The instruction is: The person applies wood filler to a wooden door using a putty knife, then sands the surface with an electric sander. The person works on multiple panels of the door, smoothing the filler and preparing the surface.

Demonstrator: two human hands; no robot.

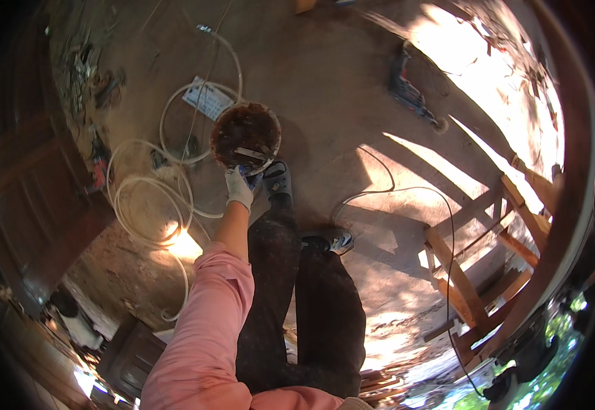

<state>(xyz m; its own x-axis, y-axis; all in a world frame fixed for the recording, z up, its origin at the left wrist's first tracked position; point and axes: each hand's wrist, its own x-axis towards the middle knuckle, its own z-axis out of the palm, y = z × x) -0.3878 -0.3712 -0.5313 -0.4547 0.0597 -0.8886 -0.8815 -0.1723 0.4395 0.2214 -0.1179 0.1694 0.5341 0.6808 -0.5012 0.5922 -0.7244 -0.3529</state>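
Clearly, my white-gloved left hand (239, 188) clasps the round, brown-stained bucket (241, 126) by its near rim.
Its mouth faces up, near my grey clog (278, 179); inside, a flat pale stick (250, 154) lies lengthwise toward near right.

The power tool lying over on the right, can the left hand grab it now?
Probably not: the left hand holds the round brown container, and the power tool lies on the ground, well off to the right.
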